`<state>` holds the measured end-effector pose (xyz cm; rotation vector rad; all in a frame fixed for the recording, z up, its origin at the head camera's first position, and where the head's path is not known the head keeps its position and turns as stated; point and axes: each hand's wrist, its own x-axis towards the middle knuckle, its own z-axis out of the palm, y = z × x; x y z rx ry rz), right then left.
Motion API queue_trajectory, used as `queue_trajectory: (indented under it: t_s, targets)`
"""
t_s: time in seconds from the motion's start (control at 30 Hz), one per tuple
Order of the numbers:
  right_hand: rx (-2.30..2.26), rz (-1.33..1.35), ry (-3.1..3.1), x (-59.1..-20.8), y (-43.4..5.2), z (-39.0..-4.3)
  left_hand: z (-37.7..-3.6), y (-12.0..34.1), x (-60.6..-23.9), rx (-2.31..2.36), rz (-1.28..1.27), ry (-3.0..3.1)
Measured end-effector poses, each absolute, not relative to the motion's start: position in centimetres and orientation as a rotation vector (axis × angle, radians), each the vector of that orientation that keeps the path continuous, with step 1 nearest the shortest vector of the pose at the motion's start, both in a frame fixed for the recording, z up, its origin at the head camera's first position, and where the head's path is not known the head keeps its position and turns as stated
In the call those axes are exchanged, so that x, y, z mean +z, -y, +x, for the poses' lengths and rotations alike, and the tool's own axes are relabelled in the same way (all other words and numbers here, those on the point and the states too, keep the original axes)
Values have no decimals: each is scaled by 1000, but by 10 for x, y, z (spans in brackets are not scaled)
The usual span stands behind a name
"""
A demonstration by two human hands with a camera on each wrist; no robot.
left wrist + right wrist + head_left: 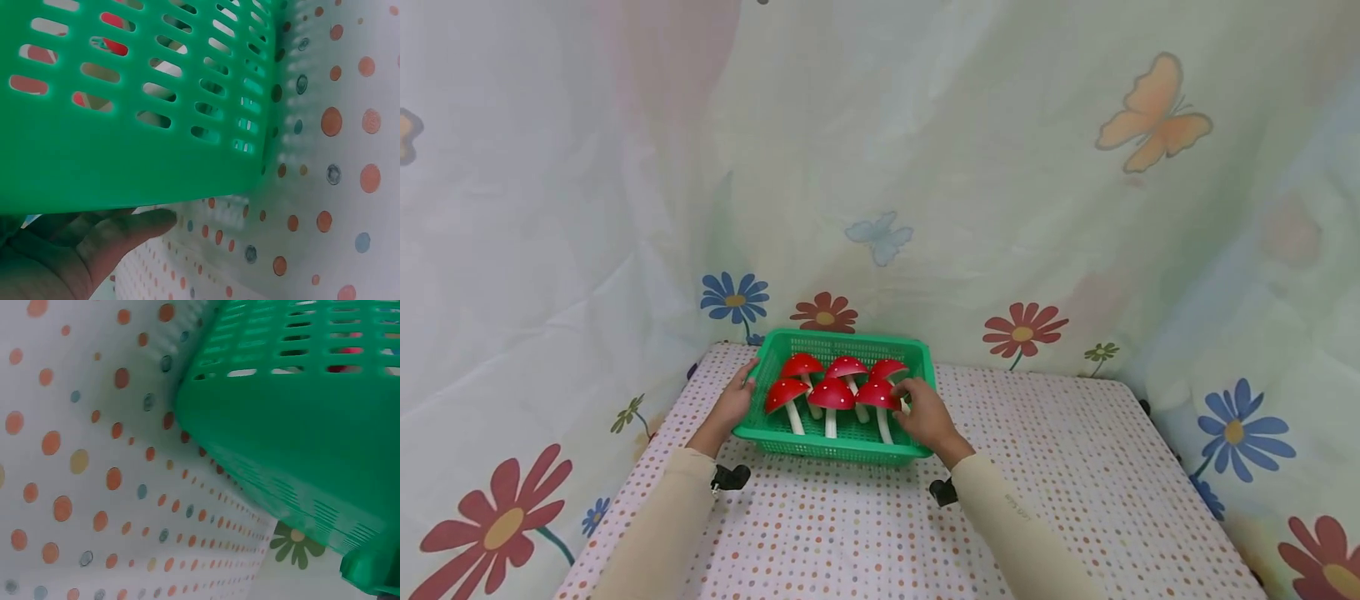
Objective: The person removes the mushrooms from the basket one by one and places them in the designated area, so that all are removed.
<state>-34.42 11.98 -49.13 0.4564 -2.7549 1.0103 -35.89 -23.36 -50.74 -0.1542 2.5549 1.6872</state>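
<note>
Basket: green slotted basket (842,342) stands on the dotted desk (1045,467), near its far edge.
Contents: six red-capped toy mushrooms (831,393) with white stems, lying inside.
Left hand (733,402): fingers fairly straight, resting against the basket's left wall.
Right hand (925,412): reaches over the right rim, fingers touching the rightmost mushroom (877,396); grip cannot be told.

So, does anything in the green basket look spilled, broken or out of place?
Nothing stands out. The six red mushrooms lie in two tidy rows inside the green basket, which sits flat on the dotted tablecloth.
</note>
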Motion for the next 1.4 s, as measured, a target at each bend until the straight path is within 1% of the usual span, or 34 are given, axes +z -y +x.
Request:
queue_trajectory:
  t_s: [0.17,0.57,0.83,1.2,1.4]
  targets:
    - [919,398,2763,-497,-114,-342,-356,235,-505,1685,-133,-2574]
    - [790,302,2729,-493,-109,-341,-353,237,-497,1655,-143,-2610]
    - [692,304,2796,-489,-109,-341,-355,234,-497,1679,-120,-2598]
    - [377,291,2851,-490,-104,-345,-357,232,-498,1634,-154,-2613]
    - [306,281,2873,-492,-102,-346,-358,232,-501,1633,-157,-2608]
